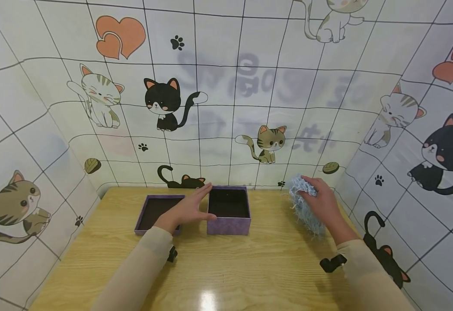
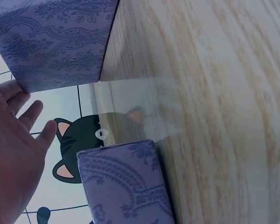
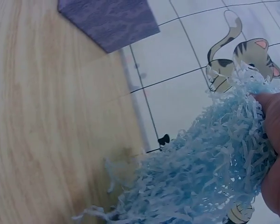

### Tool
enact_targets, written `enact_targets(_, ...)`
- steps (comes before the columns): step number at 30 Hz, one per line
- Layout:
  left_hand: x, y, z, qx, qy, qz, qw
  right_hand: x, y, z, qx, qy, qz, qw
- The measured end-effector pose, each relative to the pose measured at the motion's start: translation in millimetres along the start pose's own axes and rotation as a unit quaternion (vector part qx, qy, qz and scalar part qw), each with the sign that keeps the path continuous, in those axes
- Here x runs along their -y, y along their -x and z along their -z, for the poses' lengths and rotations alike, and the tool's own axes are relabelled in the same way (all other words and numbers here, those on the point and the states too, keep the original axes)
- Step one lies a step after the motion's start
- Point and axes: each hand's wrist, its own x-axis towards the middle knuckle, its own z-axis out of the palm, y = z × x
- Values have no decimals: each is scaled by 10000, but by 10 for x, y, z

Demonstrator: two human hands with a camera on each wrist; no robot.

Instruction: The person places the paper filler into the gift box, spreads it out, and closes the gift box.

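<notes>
Head view: on a wooden counter point(image 1: 265, 268), an open purple box point(image 1: 229, 225) stands at the far middle, a matching lid point(image 1: 154, 211) lying hollow side up just to its left. The left hand point(image 1: 185, 210), fingers spread, touches the box's left side. Well to the right, the right hand point(image 1: 325, 201) pinches a bundle of pale blue shredded paper point(image 1: 305, 211).

Purple patterned box point(image 1: 228, 226), blue, perhaps whitish shreds point(image 3: 205, 158)
</notes>
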Motion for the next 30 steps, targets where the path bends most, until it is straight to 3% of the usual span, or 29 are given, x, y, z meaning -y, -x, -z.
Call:
enact_targets(5, 17, -5, -7, -4, -25, -28, 10000, 79, -50, 62, -166, -145, 92, 9997)
enact_targets(19, -18, 0, 9, 16, 0, -39, 10000, 247, -166, 198, -108, -341, -41, 9994)
enact_targets(30, -28, 1, 21, 24, -20, 22, 10000, 506, -296, 299, -157, -437, -6, 9989)
